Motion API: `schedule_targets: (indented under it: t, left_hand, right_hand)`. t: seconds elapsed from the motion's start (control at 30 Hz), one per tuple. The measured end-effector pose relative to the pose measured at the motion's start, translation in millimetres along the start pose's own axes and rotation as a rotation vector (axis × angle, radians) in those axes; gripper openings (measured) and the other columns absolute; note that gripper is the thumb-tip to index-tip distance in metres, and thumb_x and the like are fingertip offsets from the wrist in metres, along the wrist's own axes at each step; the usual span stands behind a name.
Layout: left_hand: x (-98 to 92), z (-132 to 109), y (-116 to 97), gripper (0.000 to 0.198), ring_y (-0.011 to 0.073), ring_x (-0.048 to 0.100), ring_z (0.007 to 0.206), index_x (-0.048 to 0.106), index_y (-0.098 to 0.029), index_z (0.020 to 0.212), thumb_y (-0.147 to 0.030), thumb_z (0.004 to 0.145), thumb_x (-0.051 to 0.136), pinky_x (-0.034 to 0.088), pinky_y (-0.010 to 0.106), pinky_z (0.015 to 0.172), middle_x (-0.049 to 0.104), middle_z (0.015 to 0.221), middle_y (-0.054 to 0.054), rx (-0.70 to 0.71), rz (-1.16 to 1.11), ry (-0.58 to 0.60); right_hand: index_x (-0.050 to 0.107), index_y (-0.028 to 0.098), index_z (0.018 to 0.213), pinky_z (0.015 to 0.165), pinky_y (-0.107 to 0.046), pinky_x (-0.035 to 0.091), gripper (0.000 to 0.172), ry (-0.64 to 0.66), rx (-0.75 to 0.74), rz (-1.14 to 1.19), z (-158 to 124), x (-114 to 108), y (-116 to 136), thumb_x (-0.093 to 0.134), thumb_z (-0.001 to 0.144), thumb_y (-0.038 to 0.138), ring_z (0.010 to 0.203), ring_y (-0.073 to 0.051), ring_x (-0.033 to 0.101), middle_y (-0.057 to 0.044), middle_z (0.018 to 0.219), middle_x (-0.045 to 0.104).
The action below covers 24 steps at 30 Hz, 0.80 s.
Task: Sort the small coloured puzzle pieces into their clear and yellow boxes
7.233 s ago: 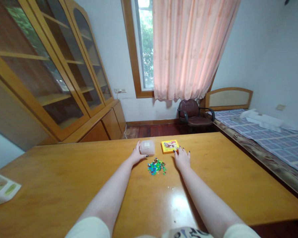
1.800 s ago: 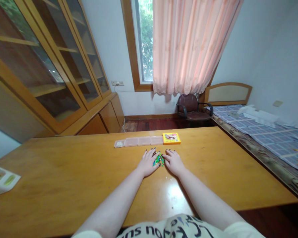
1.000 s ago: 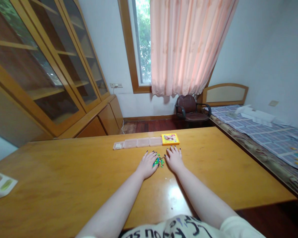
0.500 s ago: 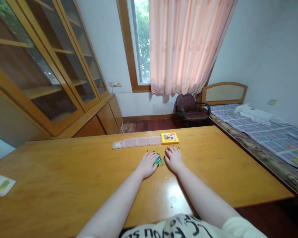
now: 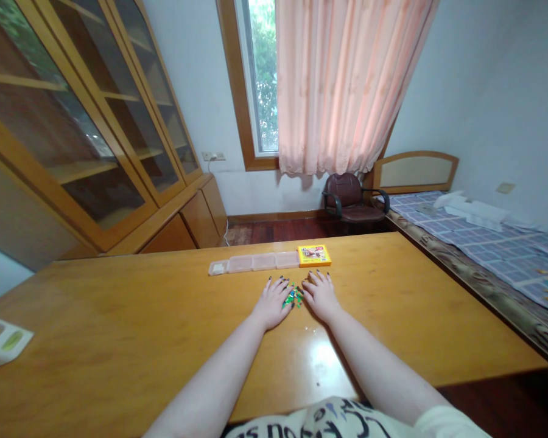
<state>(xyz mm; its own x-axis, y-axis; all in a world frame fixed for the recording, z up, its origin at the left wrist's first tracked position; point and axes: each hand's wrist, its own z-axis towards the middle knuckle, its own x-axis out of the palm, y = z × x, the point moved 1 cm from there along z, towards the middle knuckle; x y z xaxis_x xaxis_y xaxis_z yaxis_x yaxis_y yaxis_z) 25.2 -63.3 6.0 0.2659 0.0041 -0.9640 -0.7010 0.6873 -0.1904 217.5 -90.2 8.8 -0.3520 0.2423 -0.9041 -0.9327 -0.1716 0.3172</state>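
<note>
A small pile of green, blue and white pieces (image 5: 293,295) lies on the wooden table (image 5: 155,328), too small to name exactly. My left hand (image 5: 272,302) rests palm down at the pile's left side, fingers stretched out and partly covering it. On the other side my right hand (image 5: 320,294) lies with its fingers spread, the fingertips close to the pieces. Behind the hands, a yellow box (image 5: 315,255) with a printed picture lies flat. Several clear plastic trays (image 5: 263,261) stand in a row to its left, and the leftmost small one (image 5: 218,267) holds something whitish.
At the table's left edge is a white object with green patches (image 5: 4,342). A glass-door cabinet (image 5: 119,201) stands to the left. Beyond the table are a brown armchair (image 5: 354,201) and a bed (image 5: 475,237) on the right.
My right hand has shifted slightly toward the pile, and the pieces sit a little closer together between my hands. The trays and yellow box have not moved on the table.
</note>
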Motion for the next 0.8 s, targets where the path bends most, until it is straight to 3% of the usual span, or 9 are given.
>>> schedule_targets:
  t: [0.07,0.23,0.47,0.63,0.8]
  left_hand:
    - [-0.6,-0.5,0.2,0.048,0.0229,0.028,0.132,0.043,-0.025,0.131,-0.042,0.086,0.041,0.011,0.048,0.112,0.041,0.139,0.005,-0.008,-0.001,-0.016]
    - [-1.5,0.3,-1.0,0.052,0.0234,0.027,0.133,0.037,-0.028,0.135,-0.045,0.086,0.039,0.007,0.051,0.112,0.039,0.142,0.003,0.051,0.001,0.023]
    - [-5.1,-1.9,-2.1,0.044,0.0225,0.031,0.13,0.048,-0.026,0.126,-0.042,0.085,0.043,0.011,0.048,0.112,0.045,0.136,0.003,0.028,-0.002,-0.031]
    - [1.0,-0.1,3.5,0.056,0.0271,0.026,0.133,0.041,-0.022,0.133,-0.046,0.083,0.045,0.011,0.05,0.111,0.035,0.143,0.007,-0.163,0.057,-0.06]
    - [0.8,3.1,2.8,0.056,0.0226,0.023,0.135,0.032,-0.027,0.138,-0.048,0.087,0.036,0.009,0.049,0.111,0.03,0.146,0.004,-0.008,0.018,0.085]
  right_hand:
    - [0.06,0.027,0.114,0.107,-0.051,0.015,0.033,-0.019,0.033,0.005,0.0,-0.1,-1.2,0.046,0.086,0.037,0.126,-0.027,0.033,-0.007,0.132,0.048]
    - [0.063,0.031,0.109,0.109,-0.047,0.013,0.03,0.033,-0.112,0.013,-1.8,-0.7,1.3,0.047,0.085,0.038,0.129,-0.025,0.03,-0.004,0.134,0.046]
    - [0.051,0.023,0.125,0.107,-0.052,0.012,0.042,0.031,0.047,-0.063,4.1,3.6,1.7,0.044,0.086,0.038,0.13,-0.028,0.027,-0.009,0.138,0.041]
    - [0.061,0.022,0.112,0.108,-0.048,0.016,0.032,-0.08,0.092,-0.002,1.9,3.8,-4.1,0.046,0.084,0.03,0.125,-0.026,0.037,-0.006,0.128,0.053]
    - [0.061,0.017,0.11,0.1,-0.032,0.034,0.033,-0.097,0.006,0.147,-0.8,1.6,-6.4,0.041,0.084,0.02,0.107,-0.018,0.053,-0.007,0.114,0.063]
